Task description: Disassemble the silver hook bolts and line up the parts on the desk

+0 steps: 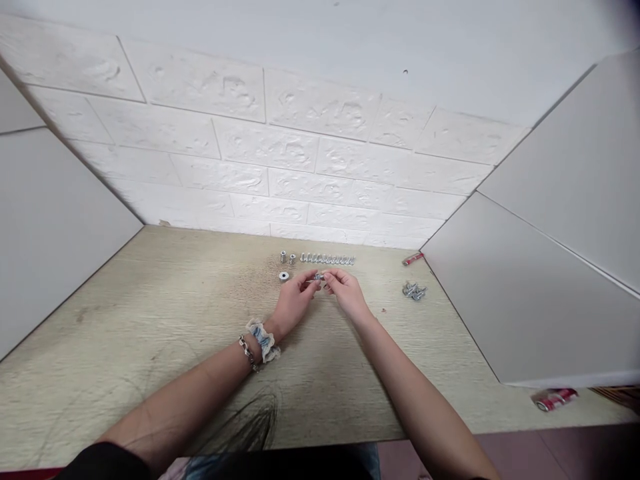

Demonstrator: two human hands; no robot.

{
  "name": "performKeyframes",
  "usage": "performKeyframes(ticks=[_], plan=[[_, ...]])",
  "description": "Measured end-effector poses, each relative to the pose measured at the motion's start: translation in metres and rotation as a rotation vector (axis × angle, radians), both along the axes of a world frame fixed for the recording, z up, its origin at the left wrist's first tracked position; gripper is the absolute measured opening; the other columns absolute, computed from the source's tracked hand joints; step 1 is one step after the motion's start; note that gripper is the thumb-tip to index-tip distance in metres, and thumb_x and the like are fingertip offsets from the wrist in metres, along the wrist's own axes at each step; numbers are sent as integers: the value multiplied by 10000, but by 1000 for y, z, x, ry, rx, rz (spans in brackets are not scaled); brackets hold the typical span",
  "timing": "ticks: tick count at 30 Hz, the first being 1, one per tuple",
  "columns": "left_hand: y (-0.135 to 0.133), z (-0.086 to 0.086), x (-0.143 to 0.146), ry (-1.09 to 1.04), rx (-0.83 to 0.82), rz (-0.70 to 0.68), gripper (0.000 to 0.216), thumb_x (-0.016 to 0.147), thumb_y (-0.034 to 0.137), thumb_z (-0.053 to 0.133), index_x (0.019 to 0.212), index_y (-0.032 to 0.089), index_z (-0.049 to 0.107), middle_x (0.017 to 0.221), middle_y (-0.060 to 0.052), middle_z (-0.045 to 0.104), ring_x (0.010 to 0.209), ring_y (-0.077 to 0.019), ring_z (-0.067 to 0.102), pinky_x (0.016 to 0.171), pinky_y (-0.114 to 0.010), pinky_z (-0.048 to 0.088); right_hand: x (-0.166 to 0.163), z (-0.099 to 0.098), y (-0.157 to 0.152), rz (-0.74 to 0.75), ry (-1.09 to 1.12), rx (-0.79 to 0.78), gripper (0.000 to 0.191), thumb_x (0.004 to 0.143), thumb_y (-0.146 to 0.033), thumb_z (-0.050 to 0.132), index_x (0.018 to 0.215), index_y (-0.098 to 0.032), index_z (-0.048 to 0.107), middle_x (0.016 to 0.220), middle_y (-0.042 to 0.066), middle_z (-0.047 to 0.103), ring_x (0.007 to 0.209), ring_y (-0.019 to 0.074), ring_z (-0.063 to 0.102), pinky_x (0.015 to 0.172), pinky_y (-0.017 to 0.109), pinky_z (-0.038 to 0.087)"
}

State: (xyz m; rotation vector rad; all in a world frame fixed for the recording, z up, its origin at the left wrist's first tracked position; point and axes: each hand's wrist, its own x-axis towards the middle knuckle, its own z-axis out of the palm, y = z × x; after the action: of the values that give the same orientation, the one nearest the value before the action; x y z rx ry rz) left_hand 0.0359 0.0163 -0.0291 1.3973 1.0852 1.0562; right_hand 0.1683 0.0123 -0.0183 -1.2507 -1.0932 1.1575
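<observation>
Near the middle of the table, my left hand point(296, 297) and my right hand point(345, 292) meet with their fingertips pinched on a small silver metal fastener point(319, 276). Fingers partly cover it, so its exact kind is hard to make out. Just behind it runs a neat row of silver screws point(327, 259). To the left of that row stand two small threaded metal inserts point(288, 257). A round metal piece with a dark centre hole point(284, 276) lies close to my left fingers. Off to the right is a loose pile of silver screws point(414, 291).
A red and silver battery point(413, 259) lies at the back right, by the panel. Another red battery point(555, 399) is at the front right edge. White panels point(560, 287) flank the wooden table point(190, 300), with a white brick-pattern wall point(290, 160) behind. Brown specks lie left of the inserts.
</observation>
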Motion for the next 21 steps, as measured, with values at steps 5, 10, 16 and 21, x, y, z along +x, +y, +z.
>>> performKeyframes(ticks=[5, 10, 16, 21], plan=[[1, -3, 0, 6, 13, -14, 396, 769, 305, 558, 1126, 139, 601, 968, -83, 679, 779, -147, 612, 649, -254, 497, 5, -1, 0, 22, -39, 38, 311, 618, -437, 647, 777, -175, 592, 678, -3, 582, 586, 102, 485, 566, 249, 396], [-1, -2, 1, 48, 113, -31, 347, 783, 297, 545, 1086, 152, 631, 1001, -79, 682, 821, -159, 616, 754, -283, 492, 3, -10, -1, 67, -66, 20, 385, 679, -544, 599, 791, -186, 517, 677, -20, 560, 546, 84, 469, 518, 223, 367], [-7, 6, 0, 172, 264, -71, 293, 810, 253, 495, 1038, 184, 666, 953, -48, 698, 833, -165, 616, 805, -285, 469, 3, -16, -2, 163, -242, 10, 453, 766, -620, 455, 685, -179, 515, 551, -36, 454, 491, 93, 414, 490, 235, 324], [-5, 4, -1, 190, 250, -90, 314, 819, 270, 486, 1070, 200, 662, 957, -52, 698, 823, -172, 618, 806, -291, 468, 3, -12, -6, 124, -395, 69, 384, 822, -552, 408, 701, -197, 492, 602, -21, 492, 580, 125, 454, 560, 250, 347]])
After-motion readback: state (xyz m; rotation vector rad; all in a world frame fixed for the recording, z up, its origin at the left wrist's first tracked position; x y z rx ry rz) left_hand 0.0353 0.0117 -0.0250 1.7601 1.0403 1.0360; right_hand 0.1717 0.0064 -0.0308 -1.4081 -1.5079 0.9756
